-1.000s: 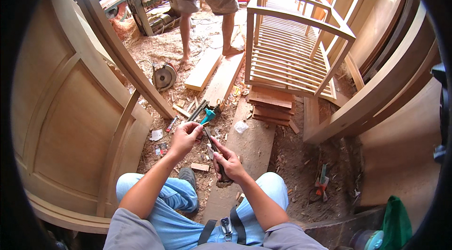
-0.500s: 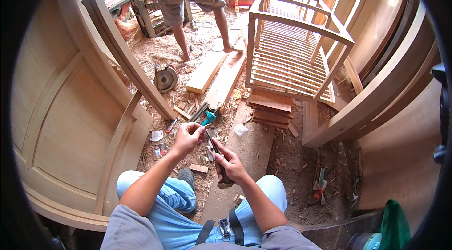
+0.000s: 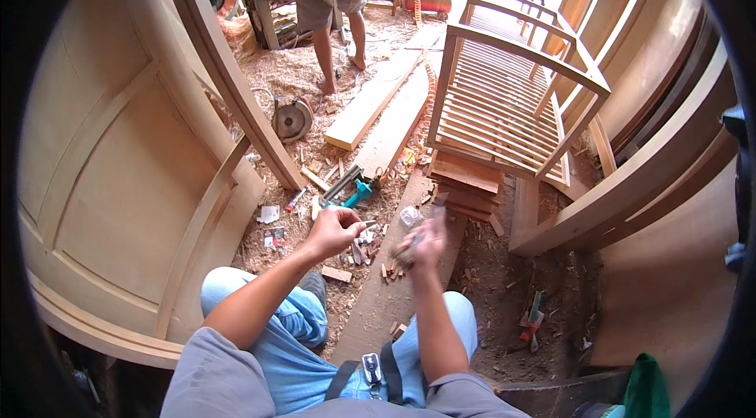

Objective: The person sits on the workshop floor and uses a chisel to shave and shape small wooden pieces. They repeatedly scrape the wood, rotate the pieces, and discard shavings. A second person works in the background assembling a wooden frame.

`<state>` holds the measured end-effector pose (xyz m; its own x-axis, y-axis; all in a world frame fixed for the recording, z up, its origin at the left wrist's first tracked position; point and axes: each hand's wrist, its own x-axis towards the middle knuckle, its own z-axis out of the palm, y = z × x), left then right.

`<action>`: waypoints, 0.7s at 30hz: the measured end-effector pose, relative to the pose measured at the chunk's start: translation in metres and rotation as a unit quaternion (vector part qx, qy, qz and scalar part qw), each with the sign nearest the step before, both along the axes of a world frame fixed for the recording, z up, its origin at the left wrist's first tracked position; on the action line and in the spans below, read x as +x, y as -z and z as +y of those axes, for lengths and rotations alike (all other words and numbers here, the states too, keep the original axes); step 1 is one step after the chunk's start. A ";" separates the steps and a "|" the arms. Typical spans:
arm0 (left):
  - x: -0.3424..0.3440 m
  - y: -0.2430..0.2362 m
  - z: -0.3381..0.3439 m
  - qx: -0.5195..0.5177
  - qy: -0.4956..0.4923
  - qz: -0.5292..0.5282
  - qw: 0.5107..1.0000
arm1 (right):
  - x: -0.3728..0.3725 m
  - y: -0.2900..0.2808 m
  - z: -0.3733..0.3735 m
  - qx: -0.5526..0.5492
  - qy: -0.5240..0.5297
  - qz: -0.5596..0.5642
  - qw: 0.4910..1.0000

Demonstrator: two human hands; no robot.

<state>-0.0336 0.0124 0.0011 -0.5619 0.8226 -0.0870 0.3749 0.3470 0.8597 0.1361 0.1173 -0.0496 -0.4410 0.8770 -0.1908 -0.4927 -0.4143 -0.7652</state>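
My left hand [image 3: 335, 234] is closed in a pinch on a small wood piece [image 3: 368, 224], which sticks out from the fingertips to the right. To the right of it, apart, my right hand [image 3: 429, 246] is smeared by motion but wrapped round a chisel [image 3: 440, 204]. Its blade points up and away, and the handle end [image 3: 402, 254] shows below the fist. Under both hands lies a wide plank [image 3: 366, 304] with small wood offcuts [image 3: 391, 270] on it. A teal power tool [image 3: 359, 193] lies just beyond my left hand.
A slatted wooden frame [image 3: 504, 107] rests on stacked boards [image 3: 466, 180] at the right. Panelled wood [image 3: 130, 205] stands at the left. Long planks [image 3: 374, 111], a circular saw [image 3: 293, 120] and shavings cover the floor. Another person [image 3: 327, 8] stands at the back.
My right hand has swung right and away from my left hand, the chisel now pointing up. My left hand keeps its pinch. The person at the back has shifted stance.
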 end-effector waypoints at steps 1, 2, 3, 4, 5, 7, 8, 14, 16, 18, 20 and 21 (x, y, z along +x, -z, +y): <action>0.003 0.000 -0.003 -0.029 -0.008 0.012 0.999 | 0.007 0.000 0.023 0.013 0.090 -0.031 0.995; 0.001 -0.001 -0.003 0.001 -0.018 -0.002 1.000 | 0.014 0.005 0.032 0.052 0.109 -0.039 0.992; -0.001 -0.001 -0.004 0.089 -0.024 0.057 0.994 | 0.022 0.011 0.042 0.007 0.071 -0.016 0.997; -0.006 -0.001 -0.003 0.095 -0.057 0.035 0.993 | 0.023 0.019 0.043 0.023 0.015 0.012 1.000; -0.012 -0.001 -0.002 0.108 -0.087 0.008 0.990 | 0.025 0.028 0.039 -0.017 -0.008 -0.012 1.000; -0.021 0.000 0.001 0.118 -0.120 -0.091 0.982 | 0.020 0.041 0.022 0.014 -0.147 -0.003 0.989; -0.023 0.001 0.002 0.135 -0.098 -0.093 0.982 | 0.018 0.045 0.012 0.050 -0.185 -0.001 0.982; -0.014 0.004 -0.004 0.125 -0.068 -0.179 0.974 | 0.008 0.022 -0.028 0.109 -0.361 0.044 0.925; -0.013 0.000 -0.006 0.110 -0.067 -0.187 0.974 | 0.008 0.008 -0.031 0.099 -0.377 0.036 0.920; -0.014 -0.003 -0.007 0.108 -0.058 -0.183 0.975 | 0.007 0.000 -0.033 0.097 -0.380 0.031 0.919; -0.016 -0.003 -0.009 0.090 -0.050 -0.187 0.977 | 0.007 0.001 -0.034 0.086 -0.389 0.014 0.917; -0.018 -0.002 -0.009 0.102 -0.039 -0.183 0.977 | 0.007 0.004 -0.035 0.094 -0.380 0.029 0.920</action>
<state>-0.0511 0.0030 0.0031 -0.5849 0.8002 -0.1327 0.0096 0.1705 0.9853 0.1427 0.0818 -0.0541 -0.9451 0.3258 -0.0247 -0.1568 -0.5189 -0.8403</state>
